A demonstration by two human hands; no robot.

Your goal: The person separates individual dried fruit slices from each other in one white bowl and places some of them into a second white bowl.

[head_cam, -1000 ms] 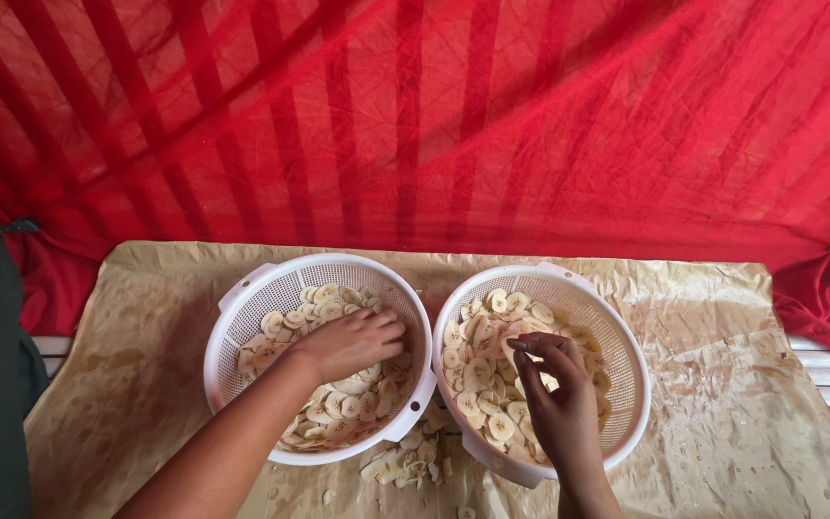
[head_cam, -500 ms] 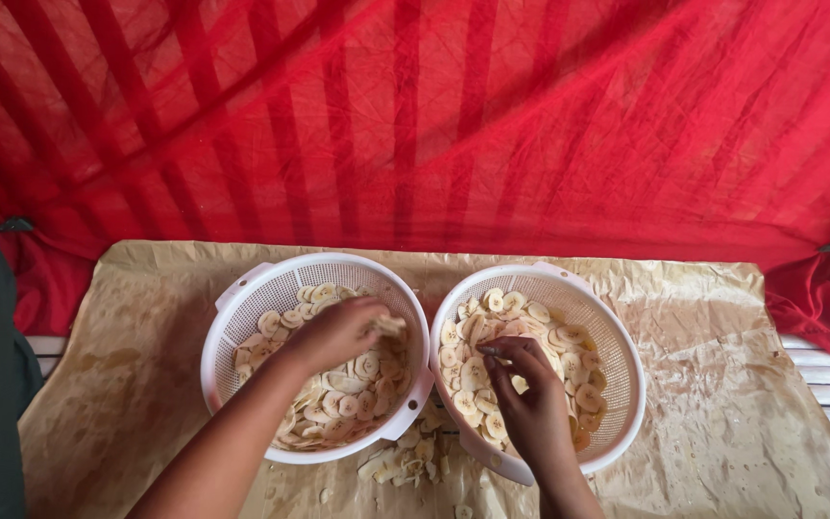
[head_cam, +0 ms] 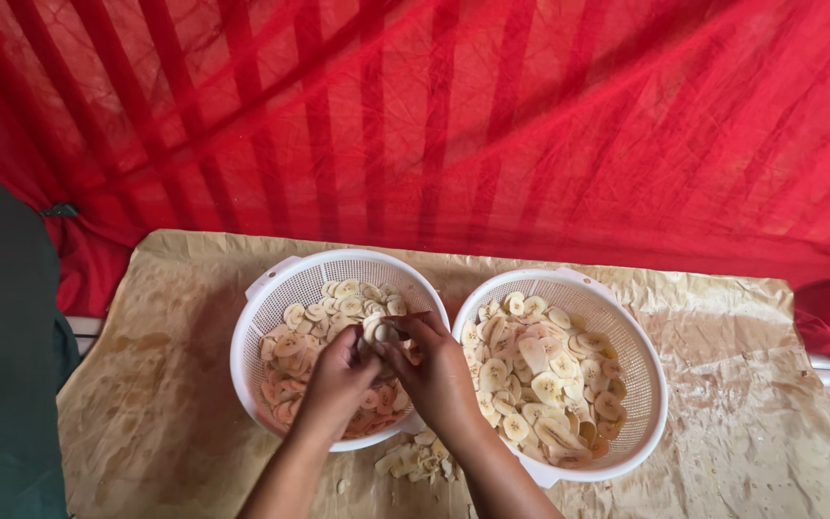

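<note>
Head view: the left hand and the right hand meet over the left white colander, fingers closed together on a small clump of banana slices (the exact pinch is partly hidden by the knuckles). Both forearms are cut off at the lower frame edge. The hands cover part of that colander's contents. The right white colander, just beside it, holds more pale slices. A few loose slices lie on the stained brown paper between the colanders. Red netting hangs behind.
</note>
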